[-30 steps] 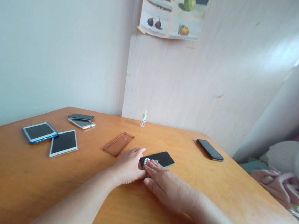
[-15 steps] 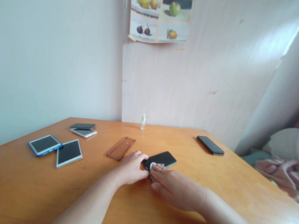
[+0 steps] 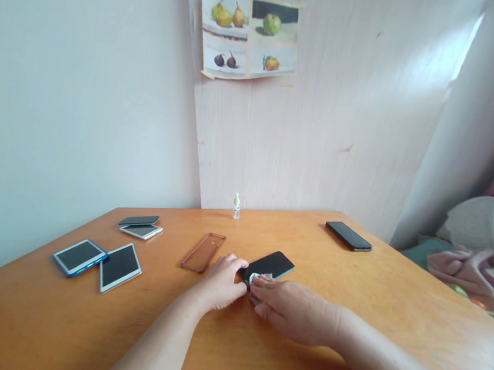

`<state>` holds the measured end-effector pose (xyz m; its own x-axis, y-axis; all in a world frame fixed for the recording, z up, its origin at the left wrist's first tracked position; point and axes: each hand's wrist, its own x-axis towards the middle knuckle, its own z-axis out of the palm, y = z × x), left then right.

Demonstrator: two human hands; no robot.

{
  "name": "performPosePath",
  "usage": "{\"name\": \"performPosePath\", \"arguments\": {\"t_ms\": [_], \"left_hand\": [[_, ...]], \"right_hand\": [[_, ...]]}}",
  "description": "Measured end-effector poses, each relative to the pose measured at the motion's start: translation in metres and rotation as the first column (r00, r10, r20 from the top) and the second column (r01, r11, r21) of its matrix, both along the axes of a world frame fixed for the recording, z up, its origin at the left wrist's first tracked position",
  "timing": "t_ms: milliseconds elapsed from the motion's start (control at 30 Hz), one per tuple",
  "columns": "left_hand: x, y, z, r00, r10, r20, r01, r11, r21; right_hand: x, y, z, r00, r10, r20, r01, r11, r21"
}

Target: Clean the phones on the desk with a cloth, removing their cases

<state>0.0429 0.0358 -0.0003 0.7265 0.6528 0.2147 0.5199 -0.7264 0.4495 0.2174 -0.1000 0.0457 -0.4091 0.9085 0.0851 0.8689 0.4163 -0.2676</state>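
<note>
A dark-screened smartphone (image 3: 271,263) with a bluish edge lies screen up on the wooden table. My left hand (image 3: 223,283) grips its near left end between thumb and fingers. My right hand (image 3: 290,311) presses a crumpled white wipe (image 3: 255,278) against the near part of the screen, its fingers close together and covering most of the wipe. Just left of the phone, beyond my left hand, lies a translucent brown phone case (image 3: 203,252).
On the left are a blue-cased tablet (image 3: 79,256), a white tablet (image 3: 121,267), a white phone (image 3: 141,231) and a dark phone (image 3: 138,220). A small spray bottle (image 3: 236,207) stands at the back edge. Another black phone (image 3: 348,236) lies at the right.
The whole view has tilted and shifted slightly as my head moved. Both hands keep their hold, with the wipe still at the phone's near end.
</note>
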Motion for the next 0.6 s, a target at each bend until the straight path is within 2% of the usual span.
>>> {"name": "performPosePath", "arguments": {"t_ms": [33, 100, 167, 233, 300, 367, 533, 600], "left_hand": [[0.0, 0.0, 0.0, 1.0, 0.001, -0.001, -0.001, 1.0, 0.001], [0.0, 0.001, 0.0, 1.0, -0.001, -0.004, 0.001, 1.0, 0.001], [0.0, 0.001, 0.0, 1.0, -0.009, -0.011, 0.009, 1.0, -0.004], [0.001, 0.001, 0.001, 1.0, -0.013, -0.021, 0.013, 1.0, -0.01], [0.001, 0.001, 0.002, 0.999, -0.016, -0.028, 0.016, 1.0, -0.013], [0.001, 0.001, 0.003, 0.999, -0.017, -0.027, 0.017, 1.0, -0.012], [0.0, 0.001, 0.004, 0.999, -0.025, -0.023, 0.024, 0.999, -0.024], [0.0, 0.0, 0.005, 0.999, -0.025, -0.021, 0.024, 0.999, -0.04]], "right_hand": [[-0.002, -0.001, 0.0, 0.999, 0.03, -0.017, -0.031, 0.999, -0.012], [0.003, 0.002, 0.0, 1.0, -0.005, -0.009, 0.004, 1.0, -0.031], [0.016, 0.009, -0.003, 0.99, -0.136, 0.043, 0.137, 0.99, -0.027], [0.032, 0.017, -0.007, 0.954, -0.28, 0.108, 0.283, 0.959, -0.012], [0.04, 0.022, -0.01, 0.919, -0.361, 0.157, 0.365, 0.931, 0.005], [0.039, 0.022, -0.01, 0.917, -0.36, 0.171, 0.361, 0.932, 0.027], [0.023, 0.012, -0.006, 0.983, -0.16, 0.09, 0.159, 0.987, 0.022], [0.026, 0.013, -0.007, 0.988, -0.147, 0.051, 0.146, 0.989, 0.014]]}}
